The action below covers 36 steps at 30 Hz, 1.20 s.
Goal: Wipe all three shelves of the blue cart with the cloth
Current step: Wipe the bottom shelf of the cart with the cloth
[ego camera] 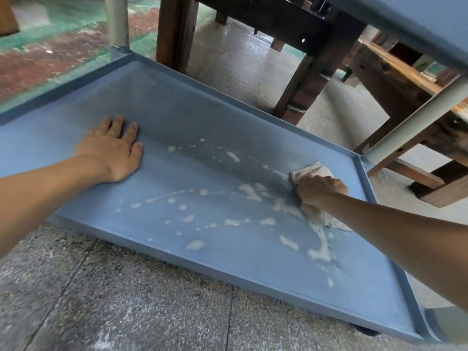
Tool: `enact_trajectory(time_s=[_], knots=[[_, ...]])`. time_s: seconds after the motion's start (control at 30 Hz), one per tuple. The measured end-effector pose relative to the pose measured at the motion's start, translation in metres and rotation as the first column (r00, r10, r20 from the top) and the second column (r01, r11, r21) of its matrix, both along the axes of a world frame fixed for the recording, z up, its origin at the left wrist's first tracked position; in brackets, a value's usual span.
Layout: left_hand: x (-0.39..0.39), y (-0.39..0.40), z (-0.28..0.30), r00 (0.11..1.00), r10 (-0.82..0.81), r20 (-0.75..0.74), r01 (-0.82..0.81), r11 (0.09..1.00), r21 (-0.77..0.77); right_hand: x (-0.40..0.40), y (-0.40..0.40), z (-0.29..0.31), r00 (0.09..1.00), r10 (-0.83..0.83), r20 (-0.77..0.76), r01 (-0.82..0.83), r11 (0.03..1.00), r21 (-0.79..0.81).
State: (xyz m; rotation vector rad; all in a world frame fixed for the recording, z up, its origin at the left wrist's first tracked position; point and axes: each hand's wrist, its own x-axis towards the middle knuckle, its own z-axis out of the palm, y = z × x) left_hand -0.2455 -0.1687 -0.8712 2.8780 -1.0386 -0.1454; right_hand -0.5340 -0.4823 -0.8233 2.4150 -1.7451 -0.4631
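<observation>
While the bottom shelf (pixel 177 117) of the blue cart is seen from above, a beige cloth (pixel 311 171) is pressed onto it near the far right corner, just inside the raised right rim. The cloth is bunched under the right hand (pixel 321 192), whose fingers are curled and clamped down on it; part of the cloth shows beyond the knuckles toward the far edge and part trails out beneath the wrist toward the near edge. The left hand (pixel 114 150) is laid flat on the shelf toward the left side, palm down, fingers spread and holding nothing, well apart from the cloth. Pale foamy smears and droplets (pixel 250 191) are scattered over the right half of the shelf, between the two hands and down toward the near edge. Grey posts (pixel 117 21) are fixed at the far left and far right corners, and the underside of a higher shelf (pixel 415 24) is seen at the top right. Dark wooden table legs (pixel 177 31) are visible beyond the far edge, and speckled stone floor (pixel 126 300) lies before the near edge.
</observation>
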Motion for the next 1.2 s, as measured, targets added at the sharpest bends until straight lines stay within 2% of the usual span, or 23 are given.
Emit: enact_trajectory(time_s=[0.07,0.17,0.27,0.33,0.4,0.53,0.6,0.67,0.73,0.8,0.9,1.07,1.13,1.2], knots=[[-0.001,0.001,0.002,1.000,0.004,-0.003,-0.004,1.000,0.005,0.008,0.008,0.001,0.997,0.034,0.070,-0.033,0.999,-0.010],[-0.002,0.002,0.001,1.000,0.008,-0.010,-0.008,1.000,0.000,0.030,0.028,0.004,0.990,0.138,0.037,-0.139,0.990,0.028],[-0.003,0.002,0.000,1.000,0.016,-0.018,-0.016,1.000,0.005,0.061,0.049,0.006,0.960,0.221,0.171,-0.231,0.972,0.044],[-0.003,0.003,0.002,1.000,0.018,-0.025,-0.018,1.000,0.005,0.079,0.056,0.005,0.959,0.127,0.255,-0.154,0.984,0.089],[-0.002,0.006,0.007,0.999,-0.005,-0.038,0.006,1.000,0.020,0.085,0.055,0.006,0.969,0.059,0.239,-0.095,0.986,0.140],[0.014,0.017,0.033,0.978,-0.128,-0.167,0.152,0.979,0.137,0.076,0.038,0.007,0.979,0.191,0.068,-0.184,0.979,-0.092],[0.034,0.026,0.057,0.961,-0.150,-0.233,0.195,0.964,0.183,0.076,0.044,-0.007,0.985,0.091,0.149,-0.094,0.995,0.015],[0.055,0.043,0.077,0.978,-0.127,-0.168,0.167,0.953,0.252,0.082,0.060,-0.024,0.952,-0.031,0.305,-0.002,0.994,0.108],[0.074,0.068,0.080,0.994,-0.099,-0.053,0.111,0.932,0.344,0.090,0.074,-0.035,0.885,-0.146,0.443,0.116,0.989,0.095],[0.082,0.090,0.068,0.997,-0.022,-0.080,0.049,0.934,0.355,0.096,0.075,-0.038,0.834,-0.212,0.509,0.191,0.977,0.094],[0.078,0.112,0.042,0.953,0.138,-0.270,-0.102,0.984,0.144,0.097,0.068,-0.044,0.833,-0.178,0.524,0.161,0.984,0.079],[0.085,0.121,0.043,0.875,0.096,-0.475,-0.179,0.975,-0.132,0.098,0.069,-0.047,0.866,-0.061,0.497,0.046,0.998,0.042],[0.091,0.124,0.042,0.841,0.051,-0.539,-0.186,0.962,-0.199,0.101,0.070,-0.046,0.867,-0.012,0.498,-0.018,0.998,0.055],[0.093,0.127,0.037,0.840,0.019,-0.542,-0.166,0.961,-0.223,0.109,0.075,-0.044,0.865,0.048,0.499,-0.098,0.992,0.074]])
